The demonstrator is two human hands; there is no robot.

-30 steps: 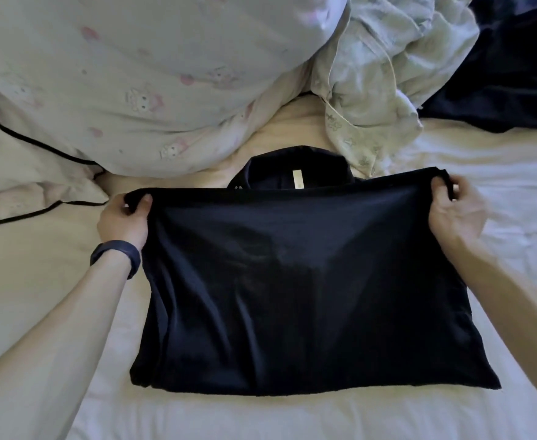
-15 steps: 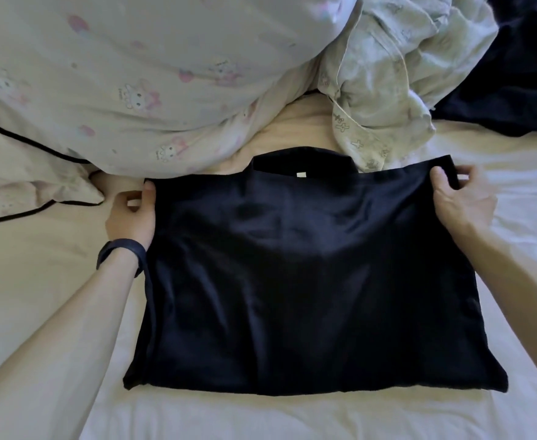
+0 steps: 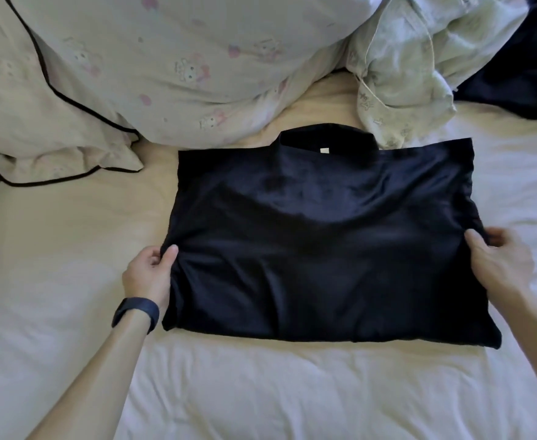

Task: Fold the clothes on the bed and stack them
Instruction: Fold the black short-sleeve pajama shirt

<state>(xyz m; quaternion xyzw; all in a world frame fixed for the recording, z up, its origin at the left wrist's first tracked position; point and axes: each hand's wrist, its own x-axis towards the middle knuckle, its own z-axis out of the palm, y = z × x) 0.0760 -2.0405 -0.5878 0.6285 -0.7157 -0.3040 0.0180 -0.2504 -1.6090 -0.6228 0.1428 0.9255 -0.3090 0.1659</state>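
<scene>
Black shirt [image 3: 318, 242] lies folded into a rough rectangle mid-bed [image 3: 261, 392], collar toward the far edge. Small white neck tag [image 3: 324, 150] shows inside the collar, too small to read any writing. No other text in view. The big pillow [image 3: 165, 58] at the far left only carries pink cartoon bunny prints.

Vs. half a sec ago: both hands have left the shirt's far corners and come back to the middle of its side edges, and the folded-over top layer now lies flat.

Left hand [image 3: 148, 274], dark wristband [image 3: 135, 314] on the wrist, is at the shirt's left edge – thumb on top, fingers curled under, pinching the fabric. Right hand [image 3: 499, 265] is at the right edge, thumb on top of the cloth and fingers on the outer side, pinching there too. Both forearms reach in from the near edge.

Pale green printed garment [image 3: 413, 65] is bunched beyond the collar, its hem just beside the shirt's far edge. Dark navy cloth [image 3: 521, 68] fills the far right corner, and a cream pillow w/ dark piping [image 3: 22, 106] sits far left.
</scene>
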